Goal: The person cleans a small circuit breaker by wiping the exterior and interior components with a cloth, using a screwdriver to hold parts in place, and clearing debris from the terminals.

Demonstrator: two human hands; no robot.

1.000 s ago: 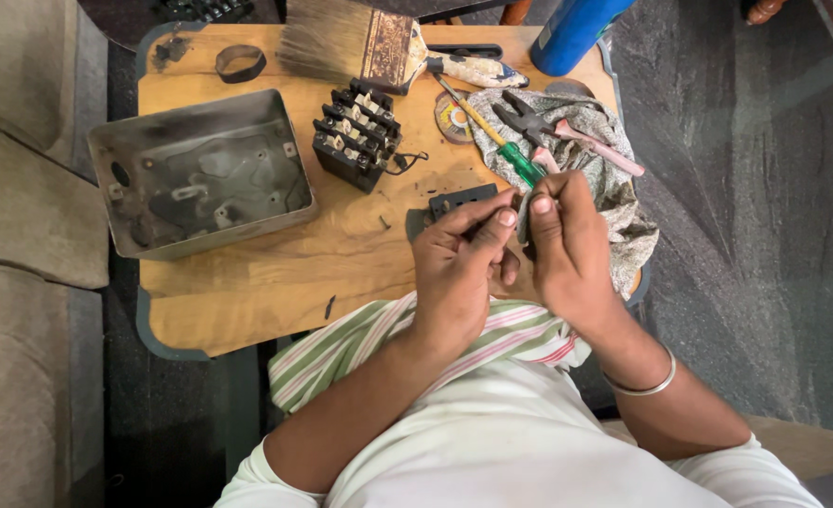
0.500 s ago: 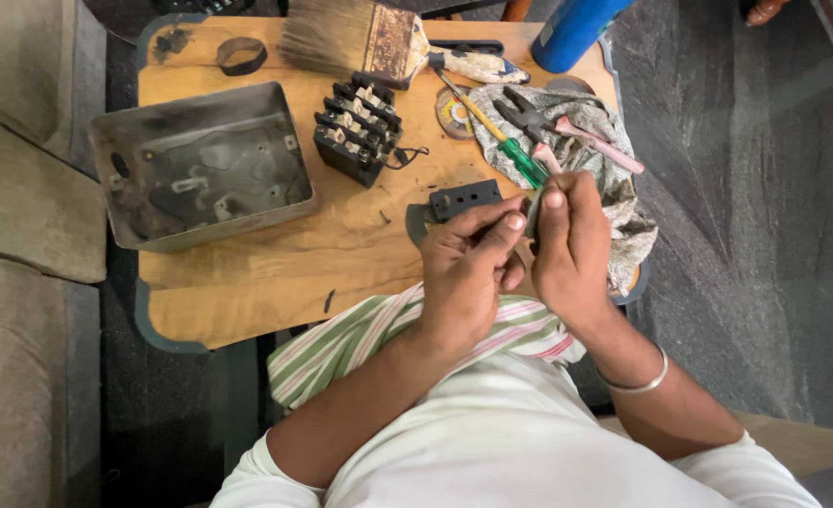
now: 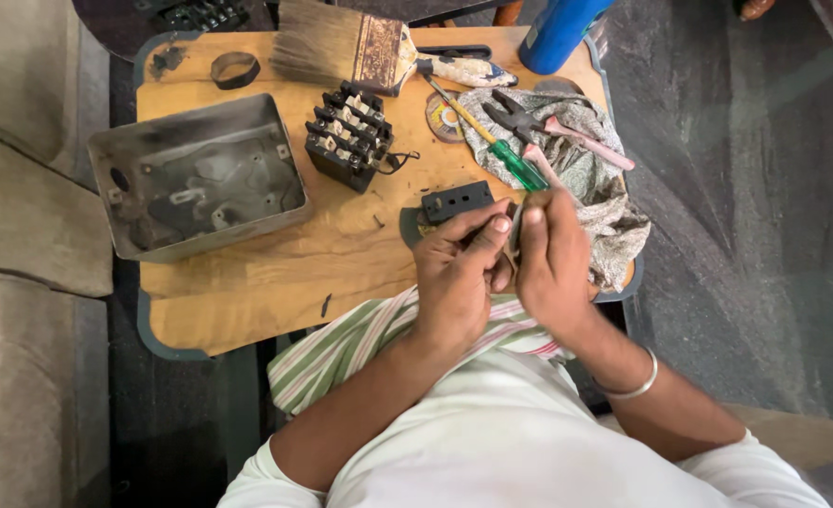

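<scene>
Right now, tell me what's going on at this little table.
A seated person has both hands together over the wooden table: the left hand and right hand pinch some small part between the fingertips, too hidden to identify. A black switch piece lies just beyond them, beside a green-handled screwdriver and pliers.

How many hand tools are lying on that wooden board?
3: a paintbrush along the top edge, a green-handled screwdriver right of centre, and pliers on the cloth. The hands may hide another.
</scene>
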